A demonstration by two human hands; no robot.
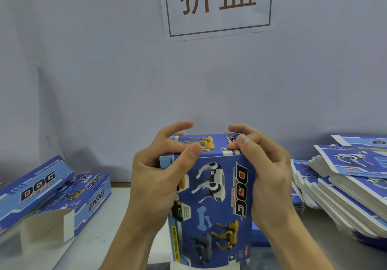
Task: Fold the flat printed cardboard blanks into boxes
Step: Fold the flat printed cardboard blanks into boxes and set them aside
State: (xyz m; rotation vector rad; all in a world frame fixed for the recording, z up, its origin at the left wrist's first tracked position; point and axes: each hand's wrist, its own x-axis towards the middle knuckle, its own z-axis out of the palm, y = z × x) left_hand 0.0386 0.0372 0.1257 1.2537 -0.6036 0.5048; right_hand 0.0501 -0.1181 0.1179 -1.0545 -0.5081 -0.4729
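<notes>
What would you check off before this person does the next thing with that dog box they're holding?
1. Both hands hold the box: ok, left hand and right hand grip its sides.
2. Top flap folded down: ok, it lies flat, thumbs pressing its front edge.
3. Flap tucked fully in: cannot tell, fingers hide the far edge.
4. Bottom end closed: cannot tell, it is out of view.
5. Room for the finished box: ok, folded boxes lie on the left, with table bare beside them.
6. More blanks ready: ok, a stack of blanks sits on the right.
</notes>
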